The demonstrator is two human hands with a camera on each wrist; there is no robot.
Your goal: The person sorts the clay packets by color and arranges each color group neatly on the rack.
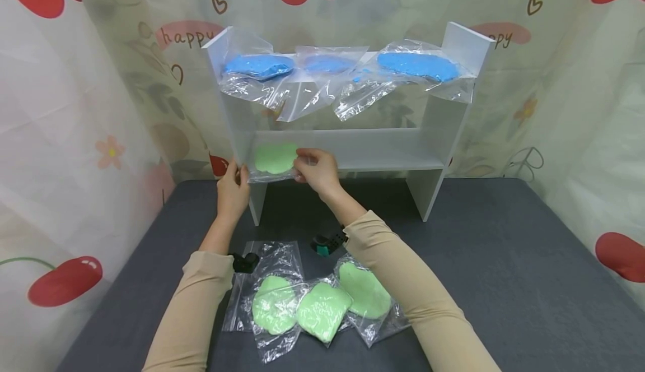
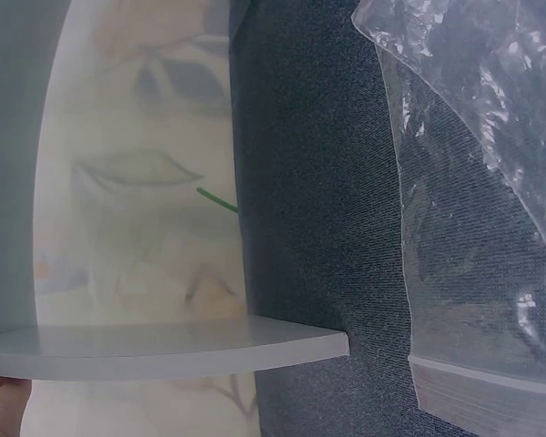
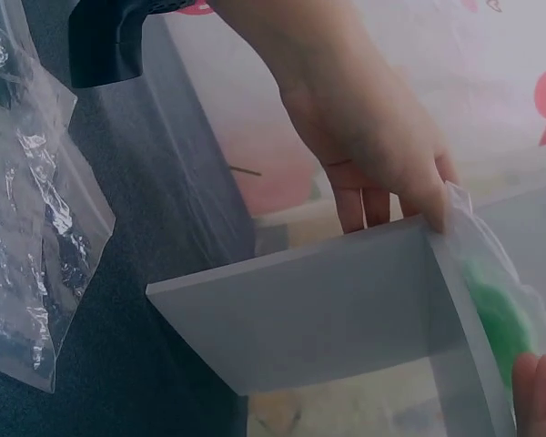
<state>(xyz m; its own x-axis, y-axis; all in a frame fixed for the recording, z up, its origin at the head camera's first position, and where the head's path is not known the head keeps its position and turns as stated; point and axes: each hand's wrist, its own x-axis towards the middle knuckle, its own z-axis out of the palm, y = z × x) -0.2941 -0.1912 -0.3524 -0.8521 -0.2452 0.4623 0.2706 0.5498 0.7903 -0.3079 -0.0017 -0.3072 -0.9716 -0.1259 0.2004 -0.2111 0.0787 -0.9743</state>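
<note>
The left wrist view shows only a fingertip at its corner, a shelf edge and clear plastic, and the right wrist view cuts the right hand (image 1: 317,171) to fingertips at the green bag (image 1: 274,160). A white shelf (image 1: 383,156) stands on a dark grey table (image 1: 504,260) before cherry-print curtains, with blue bags (image 1: 418,66) on top and three green bags (image 1: 322,307) near the sleeves. The held bag lies at the lower board's left end, between the hands: the left hand (image 1: 233,188) pinches its left edge, the right hand its right edge.

The only readable word is "happy", printed in dark script on a pink oval on the backdrop (image 1: 187,35), in the upper left of the head view. A second pink oval (image 1: 504,35) at upper right shows only the letters "py", the rest hidden behind the shelf (image 1: 466,44).
</note>
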